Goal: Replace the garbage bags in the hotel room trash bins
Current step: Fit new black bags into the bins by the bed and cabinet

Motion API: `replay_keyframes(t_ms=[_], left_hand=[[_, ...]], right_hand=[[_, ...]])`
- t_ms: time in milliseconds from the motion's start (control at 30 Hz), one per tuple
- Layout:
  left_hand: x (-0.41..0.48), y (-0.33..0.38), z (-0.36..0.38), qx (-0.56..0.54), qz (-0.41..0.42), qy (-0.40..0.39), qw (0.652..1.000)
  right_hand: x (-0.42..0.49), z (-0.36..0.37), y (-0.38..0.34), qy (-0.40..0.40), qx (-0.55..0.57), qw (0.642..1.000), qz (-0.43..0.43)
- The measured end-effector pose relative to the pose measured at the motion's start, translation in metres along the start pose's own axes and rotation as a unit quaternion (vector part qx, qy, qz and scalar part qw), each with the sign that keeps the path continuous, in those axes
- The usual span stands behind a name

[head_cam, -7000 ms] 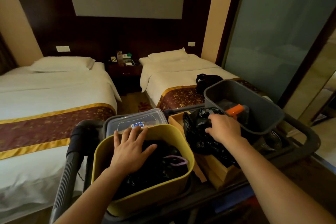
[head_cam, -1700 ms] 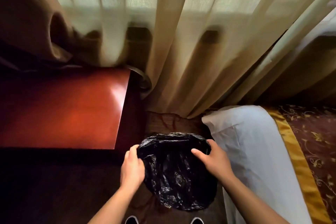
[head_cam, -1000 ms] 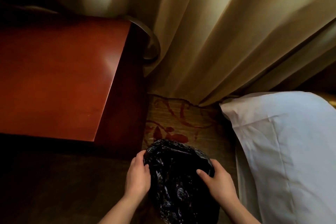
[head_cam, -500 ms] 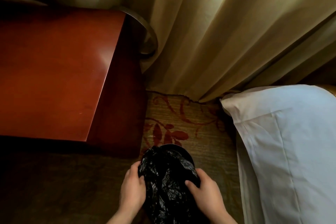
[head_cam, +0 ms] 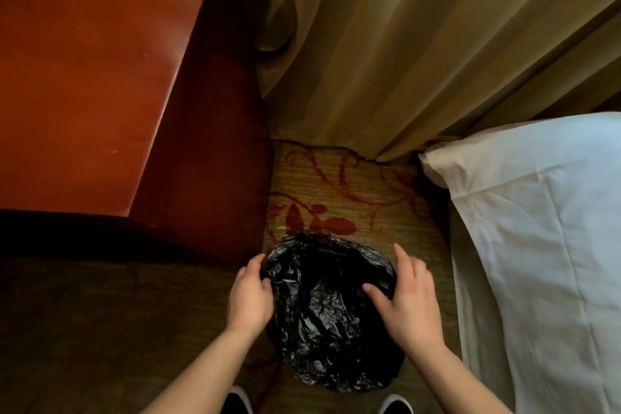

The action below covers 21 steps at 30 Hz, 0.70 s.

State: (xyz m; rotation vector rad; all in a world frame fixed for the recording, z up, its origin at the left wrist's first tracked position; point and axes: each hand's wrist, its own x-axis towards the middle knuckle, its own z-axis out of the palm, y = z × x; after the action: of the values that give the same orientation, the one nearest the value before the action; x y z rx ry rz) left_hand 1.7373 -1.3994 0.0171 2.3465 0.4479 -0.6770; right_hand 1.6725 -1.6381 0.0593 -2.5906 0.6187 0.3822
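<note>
Both bare forearms reach up from the bottom edge of the frame and converge on the lower centre. The left hand (head_cam: 250,296) is curled against the left side of the crinkled, glossy black plastic garbage bag (head_cam: 327,312), its fingers bent around the bag's upper left edge with the thumb pressed on the plastic; it appears to grip the film there. The right hand (head_cam: 405,299) lies flatter on the bag's right side, fingers spread and fairly straight, the thumb pointing inward onto the plastic and the fingertips reaching along the upper right rim. Whether it pinches the film or only presses on it cannot be told.

The bag sits between the two hands, draped over a rounded form that is fully covered by it, so the bin itself does not show. It stands on the tan carpet with a red vine pattern (head_cam: 339,185), lower centre of the frame. To its left rises the reddish-brown polished wooden cabinet (head_cam: 87,60), filling the upper left. Beige pleated curtains (head_cam: 403,44) hang across the upper centre and right. The white bed linen (head_cam: 537,245) fills the right side, near the right hand. Two dark shoe tips (head_cam: 237,402) show at the bottom edge below the bag.
</note>
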Motion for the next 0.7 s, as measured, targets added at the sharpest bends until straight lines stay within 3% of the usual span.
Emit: replay_keyframes(t_ms=[67, 133, 233, 267, 400, 467, 700], left_hand=[[0.002, -0.006, 0.003, -0.021, 0.003, 0.003, 1.000], [-0.001, -0.009, 0.004, -0.042, 0.019, -0.001, 0.999], [-0.004, -0.013, 0.003, -0.051, 0.061, 0.006, 0.997], [-0.005, -0.013, 0.003, -0.048, 0.075, 0.012, 0.996], [-0.004, -0.019, 0.003, -0.029, 0.157, 0.039, 0.986], [0.001, -0.027, 0.008, -0.020, 0.195, 0.047, 0.979], [0.032, -0.048, 0.025, -0.020, 0.236, 0.055, 0.970]], right_hand=[[-0.017, 0.007, 0.002, 0.095, -0.061, 0.985, -0.130], [-0.037, 0.016, -0.001, 0.148, -0.059, 0.948, -0.277], [-0.053, 0.039, -0.006, 0.076, -0.095, 0.900, -0.418], [-0.050, 0.048, -0.006, 0.022, -0.124, 0.900, -0.417], [-0.008, 0.097, -0.014, -0.155, -0.191, 0.928, -0.281], [0.021, 0.125, -0.013, -0.225, -0.231, 0.916, -0.241], [0.067, 0.188, -0.001, -0.335, -0.384, 0.840, -0.189]])
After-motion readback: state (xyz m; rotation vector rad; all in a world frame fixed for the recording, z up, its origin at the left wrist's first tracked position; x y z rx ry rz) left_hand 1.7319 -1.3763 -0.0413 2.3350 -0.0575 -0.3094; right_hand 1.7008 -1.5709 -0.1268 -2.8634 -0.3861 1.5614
